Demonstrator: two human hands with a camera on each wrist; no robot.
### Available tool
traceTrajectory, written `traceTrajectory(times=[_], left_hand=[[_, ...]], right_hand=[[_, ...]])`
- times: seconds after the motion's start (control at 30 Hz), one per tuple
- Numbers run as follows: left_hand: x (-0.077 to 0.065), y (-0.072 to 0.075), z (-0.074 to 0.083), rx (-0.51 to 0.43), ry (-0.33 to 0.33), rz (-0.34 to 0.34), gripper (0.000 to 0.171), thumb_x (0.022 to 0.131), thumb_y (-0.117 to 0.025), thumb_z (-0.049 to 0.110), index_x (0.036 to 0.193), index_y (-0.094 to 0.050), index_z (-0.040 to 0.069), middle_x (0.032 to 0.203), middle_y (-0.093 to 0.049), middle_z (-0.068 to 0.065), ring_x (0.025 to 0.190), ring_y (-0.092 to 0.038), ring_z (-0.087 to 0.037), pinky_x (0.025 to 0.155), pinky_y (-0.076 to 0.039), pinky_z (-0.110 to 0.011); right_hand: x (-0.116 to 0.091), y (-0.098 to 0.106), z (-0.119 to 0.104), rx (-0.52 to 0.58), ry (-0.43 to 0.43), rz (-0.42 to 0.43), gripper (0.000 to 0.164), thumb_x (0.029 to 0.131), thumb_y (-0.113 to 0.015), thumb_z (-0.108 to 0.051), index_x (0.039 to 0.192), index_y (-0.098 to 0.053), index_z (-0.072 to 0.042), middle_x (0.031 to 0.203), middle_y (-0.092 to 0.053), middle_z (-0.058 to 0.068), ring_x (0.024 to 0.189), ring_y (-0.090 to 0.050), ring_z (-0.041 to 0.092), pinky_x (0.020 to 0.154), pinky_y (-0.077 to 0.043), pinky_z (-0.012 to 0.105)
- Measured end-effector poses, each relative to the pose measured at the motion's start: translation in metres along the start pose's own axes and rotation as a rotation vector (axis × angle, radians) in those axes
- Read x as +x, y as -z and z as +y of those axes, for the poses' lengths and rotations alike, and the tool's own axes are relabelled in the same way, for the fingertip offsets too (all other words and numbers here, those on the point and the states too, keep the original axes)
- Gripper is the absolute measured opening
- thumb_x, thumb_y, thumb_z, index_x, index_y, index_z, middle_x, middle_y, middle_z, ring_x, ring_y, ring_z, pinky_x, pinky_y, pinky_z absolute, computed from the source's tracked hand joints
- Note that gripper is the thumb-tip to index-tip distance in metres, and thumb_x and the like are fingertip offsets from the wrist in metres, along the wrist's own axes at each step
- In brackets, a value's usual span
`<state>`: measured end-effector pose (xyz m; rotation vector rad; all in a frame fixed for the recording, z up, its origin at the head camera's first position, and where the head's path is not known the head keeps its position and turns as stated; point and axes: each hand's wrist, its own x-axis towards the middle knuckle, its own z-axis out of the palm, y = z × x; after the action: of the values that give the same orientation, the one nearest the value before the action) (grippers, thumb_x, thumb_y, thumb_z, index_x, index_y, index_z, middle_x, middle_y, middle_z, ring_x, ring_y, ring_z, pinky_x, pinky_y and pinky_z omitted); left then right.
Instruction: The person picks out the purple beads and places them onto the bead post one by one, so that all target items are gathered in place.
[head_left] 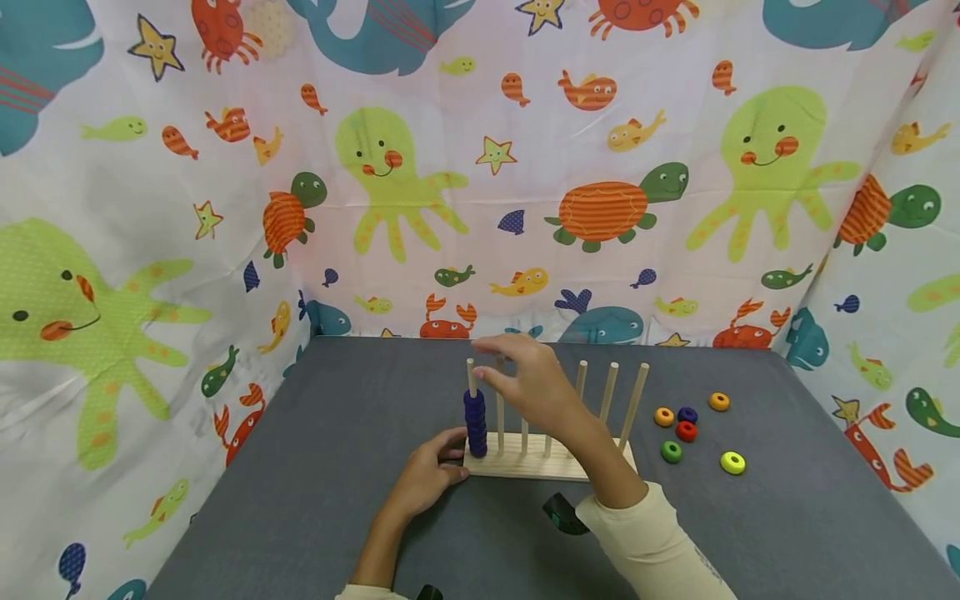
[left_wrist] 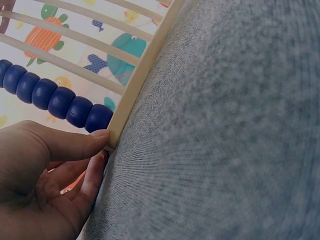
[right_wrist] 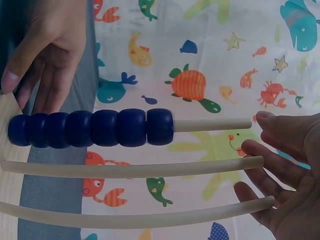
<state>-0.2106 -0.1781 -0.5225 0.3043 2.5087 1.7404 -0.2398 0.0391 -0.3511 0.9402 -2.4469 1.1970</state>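
Observation:
A wooden peg rack has a pale base (head_left: 517,469) with several upright pegs. Blue beads (head_left: 476,425) are stacked on its leftmost peg (right_wrist: 210,124), whose upper end stays bare. My left hand (head_left: 427,479) grips the base's left end, thumb on its edge, beside the lowest bead (left_wrist: 100,119). Up at the peg tops is my right hand (head_left: 536,383). Its thumb and fingers are apart and slightly bent, just off the tip of the beaded peg, with no bead between them. The other pegs (right_wrist: 130,171) carry no beads.
Loose beads lie on the grey table (head_left: 360,400) right of the rack: two orange (head_left: 719,402), one blue (head_left: 687,413), one red (head_left: 686,432), one green (head_left: 671,452) and one yellow (head_left: 732,462). A sea-animal print curtain (head_left: 495,108) surrounds the table's back and sides.

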Motion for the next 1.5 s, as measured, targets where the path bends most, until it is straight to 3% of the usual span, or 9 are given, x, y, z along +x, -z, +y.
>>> traceTrajectory(times=[0.37, 0.63, 0.9, 1.1, 1.23, 1.5], left_hand=[[0.001, -0.001, -0.001, 0.004, 0.001, 0.007, 0.065, 0.090, -0.075, -0.005, 0.151, -0.055, 0.002, 0.146, -0.062, -0.024, 0.121, -0.070, -0.037, 0.093, -0.061, -0.043], [0.001, -0.002, -0.001, 0.004, 0.004, 0.015, 0.065, 0.089, -0.074, -0.005, 0.151, -0.056, 0.002, 0.146, -0.062, -0.023, 0.122, -0.069, -0.037, 0.093, -0.061, -0.043], [0.002, -0.002, -0.003, 0.039, 0.014, 0.021, 0.064, 0.089, -0.074, -0.005, 0.150, -0.057, 0.003, 0.147, -0.062, -0.022, 0.124, -0.068, -0.036, 0.094, -0.061, -0.043], [0.002, -0.002, -0.003, 0.057, 0.021, 0.020, 0.064, 0.090, -0.073, -0.004, 0.151, -0.056, 0.004, 0.147, -0.062, -0.020, 0.125, -0.068, -0.035, 0.094, -0.061, -0.040], [0.001, -0.002, -0.003, 0.052, 0.017, 0.022, 0.064, 0.090, -0.073, -0.004, 0.151, -0.057, 0.004, 0.147, -0.062, -0.021, 0.124, -0.068, -0.036, 0.095, -0.060, -0.041], [0.002, -0.002, -0.003, 0.058, 0.017, 0.020, 0.064, 0.090, -0.073, -0.004, 0.151, -0.056, 0.004, 0.149, -0.061, -0.021, 0.126, -0.067, -0.036, 0.095, -0.060, -0.041]], right_hand=[[-0.010, 0.014, -0.004, -0.039, 0.056, 0.072, 0.035, 0.097, -0.078, -0.017, 0.132, -0.075, -0.011, 0.132, -0.073, 0.005, 0.129, -0.064, 0.026, 0.110, -0.052, 0.052], [-0.024, 0.031, 0.000, -0.042, 0.067, 0.177, 0.035, 0.095, -0.081, -0.013, 0.129, -0.076, -0.010, 0.129, -0.075, 0.005, 0.130, -0.064, 0.027, 0.110, -0.051, 0.054], [-0.042, 0.052, 0.007, -0.042, 0.070, 0.285, 0.040, 0.090, -0.084, -0.007, 0.129, -0.075, -0.008, 0.118, -0.078, 0.003, 0.105, -0.071, 0.021, 0.089, -0.061, 0.036], [-0.056, 0.066, 0.019, -0.031, 0.053, 0.338, 0.041, 0.090, -0.082, -0.002, 0.130, -0.074, -0.007, 0.116, -0.078, 0.005, 0.105, -0.071, 0.019, 0.090, -0.057, 0.018], [-0.066, 0.074, 0.027, -0.034, 0.025, 0.377, 0.040, 0.090, -0.081, 0.000, 0.130, -0.074, -0.006, 0.116, -0.077, 0.007, 0.104, -0.070, 0.017, 0.089, -0.054, 0.013], [-0.083, 0.091, 0.040, -0.026, -0.076, 0.430, 0.047, 0.093, -0.079, 0.000, 0.138, -0.069, -0.006, 0.112, -0.078, 0.013, 0.099, -0.065, -0.006, 0.089, -0.051, 0.009]])
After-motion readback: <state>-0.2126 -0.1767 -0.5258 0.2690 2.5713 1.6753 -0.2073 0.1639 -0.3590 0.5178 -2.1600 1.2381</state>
